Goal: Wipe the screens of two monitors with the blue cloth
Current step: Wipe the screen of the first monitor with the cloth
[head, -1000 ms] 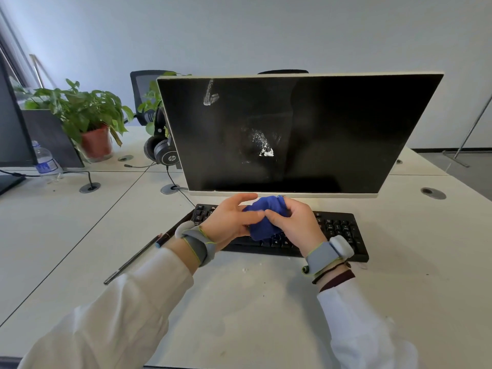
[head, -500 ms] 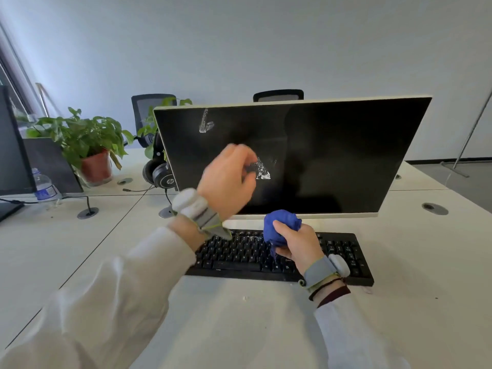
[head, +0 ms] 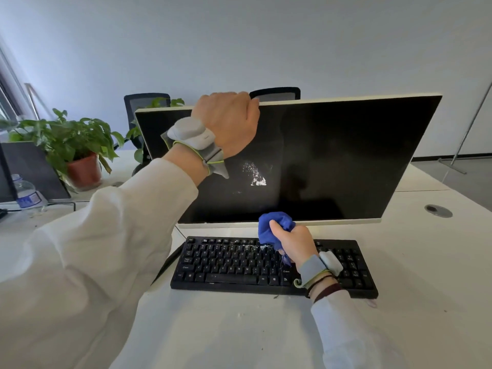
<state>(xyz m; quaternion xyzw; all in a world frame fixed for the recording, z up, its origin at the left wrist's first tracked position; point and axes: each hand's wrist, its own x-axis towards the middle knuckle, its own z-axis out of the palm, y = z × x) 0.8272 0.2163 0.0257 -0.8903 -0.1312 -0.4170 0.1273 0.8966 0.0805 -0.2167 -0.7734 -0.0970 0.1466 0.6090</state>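
2 hands in view, both busy. Left hand (head: 226, 123) is up at the top edge of the monitor (head: 346, 155), left of centre, fingers curled over the rim & gripping it. Right hand (head: 295, 241) is low, over the keyboard (head: 226, 265), w/ fingers & thumb closed round the blue cloth (head: 269, 225), which is bunched into a ball. Cloth sits just under the monitor's btm bezel; can't tell if it touches it. Screen is dark, w/ 1 white smudge (head: 255, 174) near the middle, below the left wrist. White specks on the keyboard's top rows by the cloth. Desk (head: 426, 262) is white. Far left: potted plant (head: 66, 139) & water bottle (head: 25, 193). 2 chair backs (head: 275, 93) behind the monitor.
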